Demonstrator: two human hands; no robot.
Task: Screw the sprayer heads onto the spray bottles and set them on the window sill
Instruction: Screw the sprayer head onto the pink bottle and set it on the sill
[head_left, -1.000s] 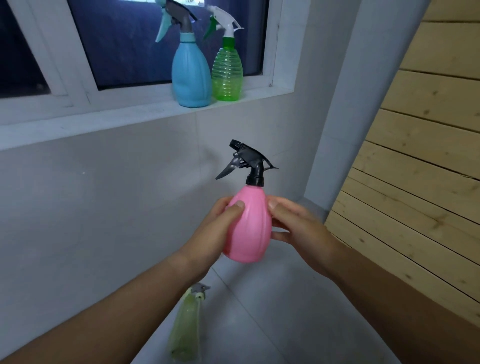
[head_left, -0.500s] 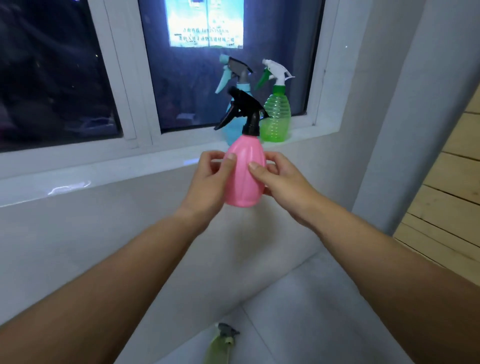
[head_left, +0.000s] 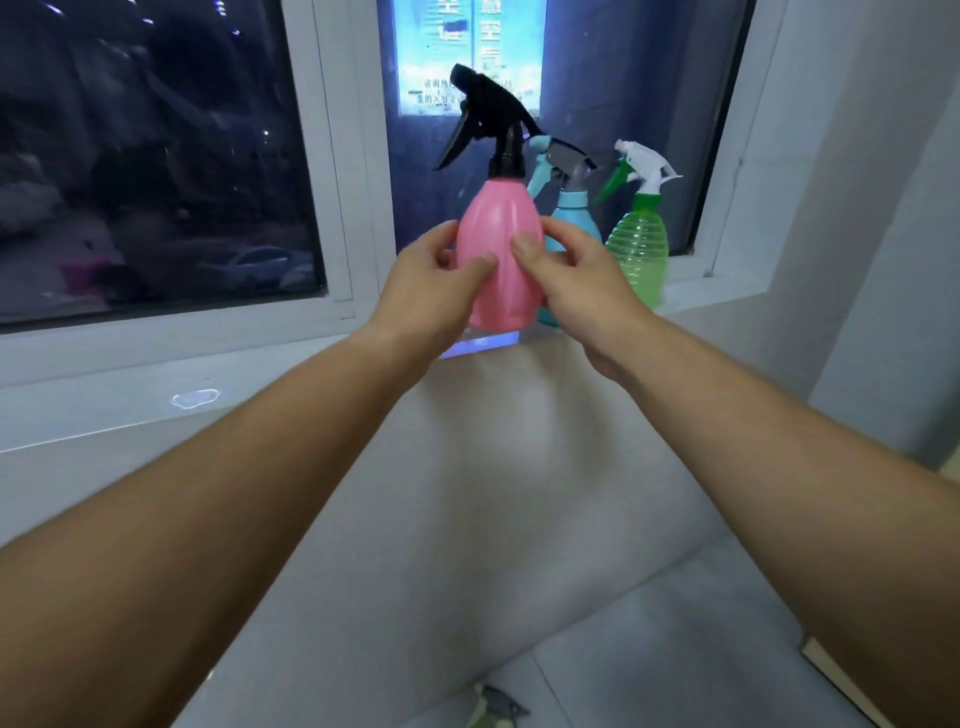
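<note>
A pink spray bottle (head_left: 498, 260) with a black sprayer head (head_left: 485, 117) screwed on stands upright at the white window sill (head_left: 208, 384). My left hand (head_left: 426, 291) and my right hand (head_left: 576, 291) grip its body from both sides. Whether its base touches the sill I cannot tell. Just right of it on the sill stand a blue bottle (head_left: 574, 218) with a grey and blue head and a clear green bottle (head_left: 641, 249) with a white and green head. The blue bottle is partly hidden by the pink one and my right hand.
The dark window pane (head_left: 156, 156) and its white frame (head_left: 348, 156) rise behind the sill. A small puddle (head_left: 196, 399) lies on the sill at the left. Another yellowish bottle with a grey head (head_left: 493, 709) lies on the tiled floor at the bottom edge. A grey wall (head_left: 857, 208) stands at the right.
Both hands have carried the pink bottle up and forward from chest height to the sill, beside the blue bottle. The view has tilted up toward the window.
</note>
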